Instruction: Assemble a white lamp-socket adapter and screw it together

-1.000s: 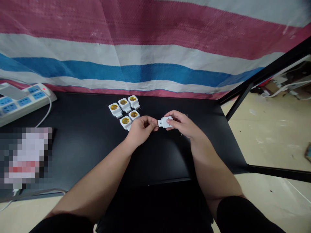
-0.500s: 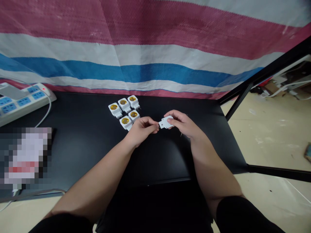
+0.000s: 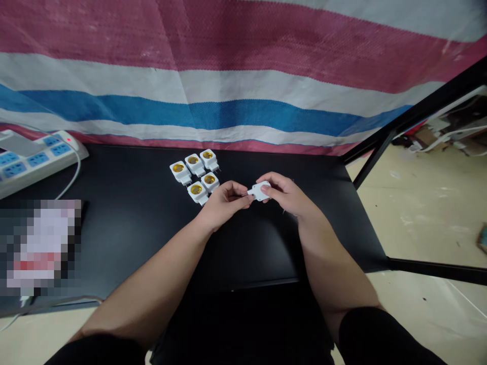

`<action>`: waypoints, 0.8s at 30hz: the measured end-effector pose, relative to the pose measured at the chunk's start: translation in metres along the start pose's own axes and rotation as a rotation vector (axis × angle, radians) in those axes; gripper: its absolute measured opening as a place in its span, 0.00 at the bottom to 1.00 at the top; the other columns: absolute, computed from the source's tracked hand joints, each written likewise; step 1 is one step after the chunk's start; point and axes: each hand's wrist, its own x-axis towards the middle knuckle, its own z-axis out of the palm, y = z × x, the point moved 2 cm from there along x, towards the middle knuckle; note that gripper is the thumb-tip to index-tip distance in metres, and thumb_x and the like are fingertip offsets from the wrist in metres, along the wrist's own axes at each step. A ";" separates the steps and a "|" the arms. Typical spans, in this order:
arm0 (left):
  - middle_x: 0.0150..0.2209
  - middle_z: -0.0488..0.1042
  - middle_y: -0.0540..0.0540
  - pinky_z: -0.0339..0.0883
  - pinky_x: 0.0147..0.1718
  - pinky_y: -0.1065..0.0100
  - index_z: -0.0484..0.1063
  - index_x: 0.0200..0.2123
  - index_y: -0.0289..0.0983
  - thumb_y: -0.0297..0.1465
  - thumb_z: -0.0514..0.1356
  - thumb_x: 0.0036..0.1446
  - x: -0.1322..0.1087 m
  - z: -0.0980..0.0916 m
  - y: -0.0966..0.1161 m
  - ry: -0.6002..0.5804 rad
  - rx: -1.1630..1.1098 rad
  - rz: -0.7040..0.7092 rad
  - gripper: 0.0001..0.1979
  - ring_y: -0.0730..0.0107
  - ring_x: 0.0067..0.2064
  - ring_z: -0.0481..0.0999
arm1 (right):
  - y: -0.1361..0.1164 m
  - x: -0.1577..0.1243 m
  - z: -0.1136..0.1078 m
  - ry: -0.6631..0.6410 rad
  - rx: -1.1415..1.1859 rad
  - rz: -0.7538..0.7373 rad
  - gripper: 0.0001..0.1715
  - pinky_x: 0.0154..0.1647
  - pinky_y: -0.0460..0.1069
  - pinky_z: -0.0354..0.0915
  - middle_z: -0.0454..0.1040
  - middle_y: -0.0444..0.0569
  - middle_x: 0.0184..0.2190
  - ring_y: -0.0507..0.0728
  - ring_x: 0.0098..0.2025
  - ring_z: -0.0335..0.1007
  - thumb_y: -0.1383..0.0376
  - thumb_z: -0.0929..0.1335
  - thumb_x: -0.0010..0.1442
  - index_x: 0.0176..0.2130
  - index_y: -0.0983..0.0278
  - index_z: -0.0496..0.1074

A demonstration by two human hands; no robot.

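A white plug-in lamp socket point(image 3: 260, 191) is held flat between my two hands above the black table, its back face up with small holes showing. My right hand point(image 3: 283, 191) grips the wide body, thumb on top and fingers underneath. The thumb and fingers of my left hand point(image 3: 230, 203) close on the narrow plug end, hiding its pins. A thin pin or wire end pokes out below my right hand; what it belongs to I cannot make out. Left of my hands lie several more white lamp sockets point(image 3: 196, 189), their gold threaded openings facing up.
A white power strip point(image 3: 81, 150) with blue outlets and a lit red light stands at the table's left. Nearer lies a pixelated flat object point(image 3: 45, 238) beside a cable. Behind hangs a striped sheet point(image 3: 243, 114). A black metal frame point(image 3: 373, 159) borders the right side.
My left fingers have shifted slightly right, from the pin tips onto the narrow plug end of the lamp socket. My right hand has kept its hold almost still.
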 end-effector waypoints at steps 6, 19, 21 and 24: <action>0.34 0.84 0.47 0.83 0.38 0.70 0.79 0.41 0.32 0.34 0.84 0.51 0.000 0.002 -0.002 -0.056 0.008 -0.034 0.22 0.72 0.34 0.85 | 0.005 0.001 0.005 -0.043 0.031 0.027 0.15 0.40 0.51 0.82 0.80 0.47 0.40 0.56 0.42 0.80 0.52 0.76 0.69 0.50 0.58 0.79; 0.31 0.82 0.50 0.79 0.34 0.72 0.75 0.35 0.35 0.34 0.81 0.55 0.000 0.003 0.000 -0.082 0.048 0.094 0.18 0.74 0.32 0.83 | 0.008 0.002 0.008 -0.015 0.095 0.094 0.17 0.37 0.49 0.82 0.83 0.47 0.39 0.55 0.40 0.83 0.51 0.78 0.66 0.47 0.58 0.80; 0.30 0.80 0.50 0.77 0.33 0.72 0.76 0.37 0.36 0.36 0.79 0.58 0.000 0.003 -0.001 -0.065 0.071 0.138 0.16 0.73 0.32 0.82 | 0.008 0.002 0.010 -0.007 0.111 0.139 0.19 0.36 0.49 0.83 0.83 0.47 0.38 0.55 0.38 0.83 0.49 0.79 0.66 0.46 0.59 0.79; 0.35 0.81 0.49 0.77 0.38 0.70 0.78 0.42 0.36 0.34 0.79 0.58 0.000 0.003 0.001 -0.071 0.133 0.259 0.16 0.72 0.36 0.82 | 0.007 0.001 0.014 0.010 0.191 0.195 0.23 0.34 0.50 0.83 0.82 0.46 0.33 0.55 0.33 0.83 0.45 0.79 0.65 0.42 0.59 0.76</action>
